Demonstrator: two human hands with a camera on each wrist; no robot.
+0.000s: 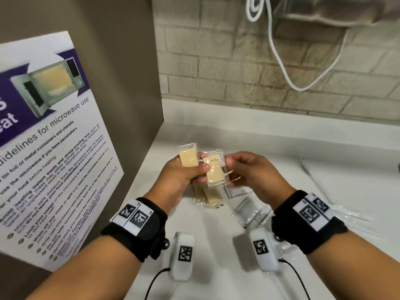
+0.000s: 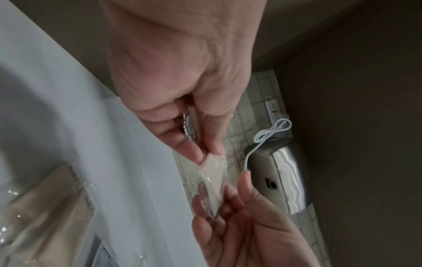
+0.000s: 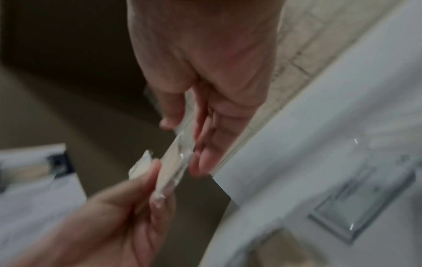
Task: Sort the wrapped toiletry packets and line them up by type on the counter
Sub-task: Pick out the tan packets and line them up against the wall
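Note:
My left hand (image 1: 184,176) grips a cream soap packet (image 1: 188,158) in clear wrap, held upright above the white counter (image 1: 270,139). A second cream soap packet (image 1: 213,169) hangs between both hands: my left thumb presses its left edge, and my right hand (image 1: 249,172) pinches its right edge. In the left wrist view my left fingers (image 2: 194,144) pinch this packet (image 2: 214,173), and my right hand (image 2: 239,216) holds its far end. The right wrist view is blurred; there my right fingers (image 3: 200,144) pinch the packet (image 3: 173,168). More cream packets (image 1: 207,197) lie below my hands.
Flat white packets (image 1: 251,211) and crumpled clear wrappers (image 1: 346,213) lie on the counter at right. A microwave poster (image 1: 54,137) hangs on the left panel. A hand dryer (image 2: 278,173) with a white cable (image 1: 281,50) is on the brick wall.

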